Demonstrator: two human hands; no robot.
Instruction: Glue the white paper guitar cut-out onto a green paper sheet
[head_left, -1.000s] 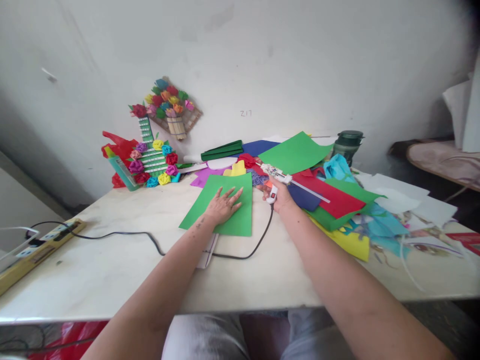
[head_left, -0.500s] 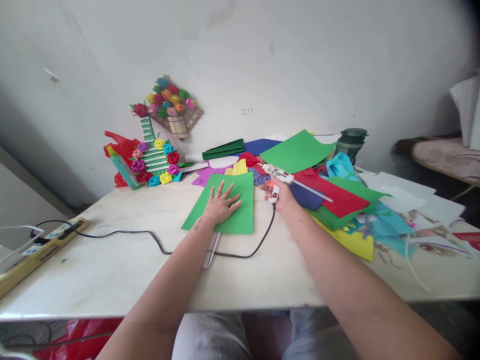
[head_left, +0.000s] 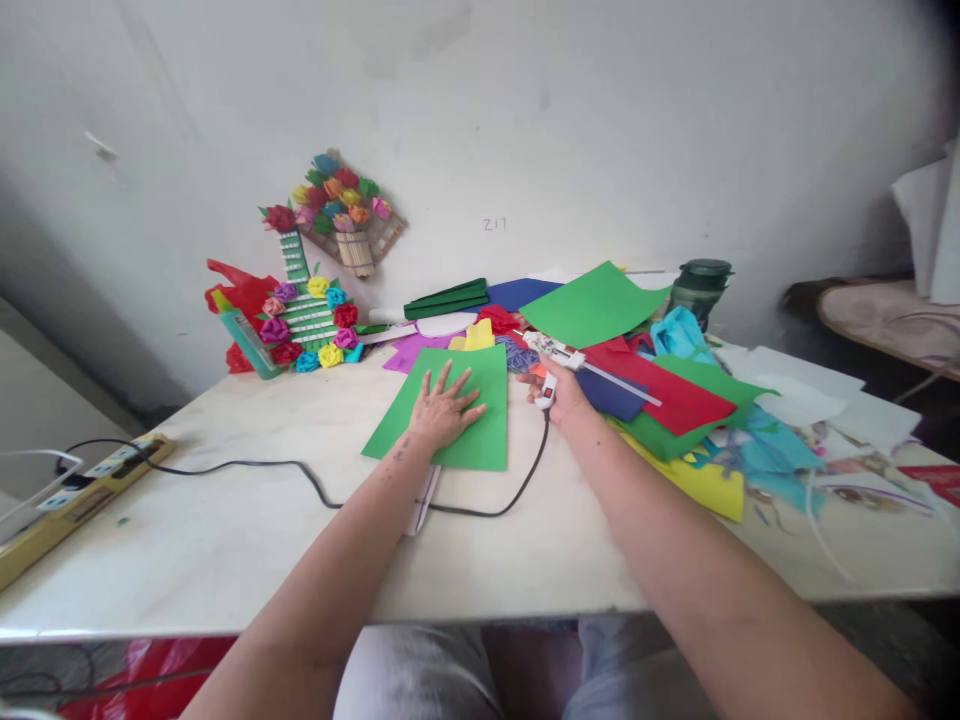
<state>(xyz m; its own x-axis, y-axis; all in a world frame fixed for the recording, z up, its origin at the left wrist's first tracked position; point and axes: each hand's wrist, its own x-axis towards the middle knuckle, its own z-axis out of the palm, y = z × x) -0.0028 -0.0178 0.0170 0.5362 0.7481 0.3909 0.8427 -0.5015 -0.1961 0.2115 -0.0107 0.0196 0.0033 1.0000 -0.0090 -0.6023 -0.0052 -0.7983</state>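
Note:
My left hand (head_left: 442, 408) lies flat with fingers spread on a green paper sheet (head_left: 486, 440). A white folded piece (head_left: 421, 505) pokes out from beneath that sheet, below my wrist. To the right, my right hand (head_left: 564, 392) is wrapped around the handle of a white glue gun (head_left: 553, 350), its nozzle pointing left and slightly away from me. A glue stick (head_left: 622, 383) sticks out of its back end. The gun's black cord (head_left: 517, 500) drops from the handle and runs left across the table, passing under my left forearm.
A yellow power strip (head_left: 82, 505) sits at the left edge. Paper-flower decorations (head_left: 311, 320), a glue bottle (head_left: 251, 340) and a red plastic bag (head_left: 240, 285) stand at the back left. Coloured sheets (head_left: 660, 385), scraps and a dark green bottle (head_left: 701, 285) crowd the right.
My left hand has shifted very slightly on the green sheet. The glue gun and my right hand stay in nearly the same place.

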